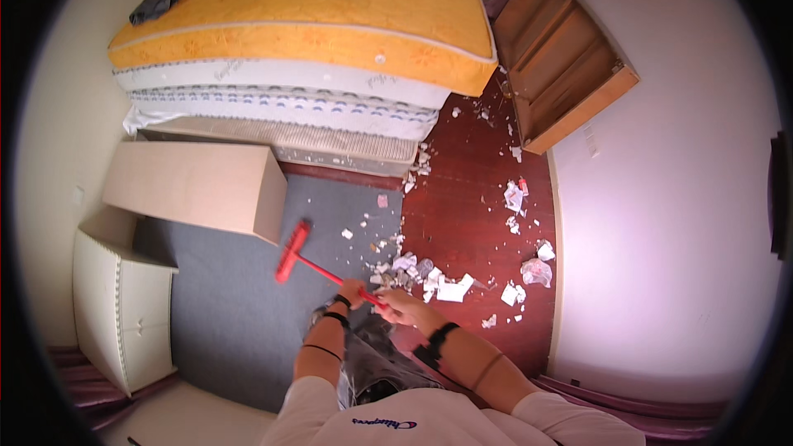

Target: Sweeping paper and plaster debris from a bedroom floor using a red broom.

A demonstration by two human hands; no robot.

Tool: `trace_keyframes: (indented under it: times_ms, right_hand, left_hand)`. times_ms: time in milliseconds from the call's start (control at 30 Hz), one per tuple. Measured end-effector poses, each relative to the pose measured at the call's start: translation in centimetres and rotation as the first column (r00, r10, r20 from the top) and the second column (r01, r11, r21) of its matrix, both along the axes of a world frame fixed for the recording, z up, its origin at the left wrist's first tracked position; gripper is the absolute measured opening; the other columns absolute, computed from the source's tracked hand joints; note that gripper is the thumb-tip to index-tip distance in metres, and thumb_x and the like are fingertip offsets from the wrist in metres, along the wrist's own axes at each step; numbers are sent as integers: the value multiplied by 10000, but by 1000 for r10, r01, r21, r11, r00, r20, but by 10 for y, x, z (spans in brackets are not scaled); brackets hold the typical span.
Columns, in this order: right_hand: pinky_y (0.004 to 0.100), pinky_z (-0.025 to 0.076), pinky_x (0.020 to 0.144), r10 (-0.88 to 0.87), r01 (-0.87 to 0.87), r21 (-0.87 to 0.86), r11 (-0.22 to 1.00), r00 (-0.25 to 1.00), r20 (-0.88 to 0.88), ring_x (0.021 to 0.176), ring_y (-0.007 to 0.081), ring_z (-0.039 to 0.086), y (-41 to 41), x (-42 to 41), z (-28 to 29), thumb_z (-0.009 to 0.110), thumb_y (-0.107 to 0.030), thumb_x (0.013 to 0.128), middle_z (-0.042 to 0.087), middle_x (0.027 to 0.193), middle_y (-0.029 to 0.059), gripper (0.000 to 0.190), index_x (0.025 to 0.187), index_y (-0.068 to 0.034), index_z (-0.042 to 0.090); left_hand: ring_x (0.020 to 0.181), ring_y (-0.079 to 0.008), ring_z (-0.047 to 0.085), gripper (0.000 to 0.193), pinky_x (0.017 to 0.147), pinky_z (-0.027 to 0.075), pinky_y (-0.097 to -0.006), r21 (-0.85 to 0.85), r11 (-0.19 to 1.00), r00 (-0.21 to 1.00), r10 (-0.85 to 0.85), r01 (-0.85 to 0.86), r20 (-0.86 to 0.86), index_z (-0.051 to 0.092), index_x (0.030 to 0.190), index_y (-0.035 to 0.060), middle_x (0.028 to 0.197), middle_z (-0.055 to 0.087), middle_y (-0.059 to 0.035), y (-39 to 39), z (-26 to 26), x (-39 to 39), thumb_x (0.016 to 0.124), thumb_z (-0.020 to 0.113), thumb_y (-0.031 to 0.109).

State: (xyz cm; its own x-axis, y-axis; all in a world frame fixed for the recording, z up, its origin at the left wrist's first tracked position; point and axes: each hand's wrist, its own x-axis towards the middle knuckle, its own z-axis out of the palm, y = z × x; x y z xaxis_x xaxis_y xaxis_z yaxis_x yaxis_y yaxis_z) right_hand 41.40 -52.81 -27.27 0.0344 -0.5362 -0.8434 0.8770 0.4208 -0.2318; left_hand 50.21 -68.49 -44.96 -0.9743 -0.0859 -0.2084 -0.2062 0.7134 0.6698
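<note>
Both hands grip the red handle of a push broom, whose red head is over the grey floor covering ahead and to the left. My left hand is closed round the handle lower down, nearer the broom head. Near the handle's upper end, my right hand is wrapped round it. A heap of crumpled paper and white debris lies just ahead of my hands, where the grey covering meets the red wood floor. A dark plastic bag is close in front of my body.
Stacked mattresses stand ahead, with a pale box-like panel unit before them. A white cabinet is at left. An orange-brown wooden frame leans by the right wall. Scraps and a plastic bag litter the red floor.
</note>
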Motion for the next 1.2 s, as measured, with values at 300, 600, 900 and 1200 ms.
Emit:
trace_keyframes:
  times_ms: [300,600,900,1200]
  right_hand:
    - [237,378,426,368,-207,393,896,842,-395,490,72,442,156,-1,147,536,-206,926,533,716,-15,401,1323,-146,531]
    - [244,330,429,443,-432,132,892,780,-442,521,68,451,104,23,141,557,-273,925,526,690,-26,253,1090,-83,585]
    - [225,307,440,-88,103,-89,991,983,158,498,59,374,-4,69,26,504,19,838,450,731,-19,470,1268,-168,538]
    - [185,258,375,-294,290,111,951,955,29,444,24,318,129,30,95,499,-25,858,362,641,-52,509,1364,-78,476]
  left_hand:
    - [709,-371,646,122,663,503,-481,284,859,904,-415,425,-97,650,715,108,711,651,-156,190,62,-44,715,681,226]
    - [835,-340,684,305,757,534,-452,126,969,958,-234,214,166,758,917,128,845,701,-178,99,135,17,739,698,368]
    - [765,-379,617,195,662,475,-480,43,990,966,-140,134,216,644,699,87,748,637,-168,-10,52,62,684,693,275]
    - [741,-377,625,175,673,482,-476,195,931,944,-275,308,-180,657,722,95,753,646,-157,152,33,-9,643,720,239]
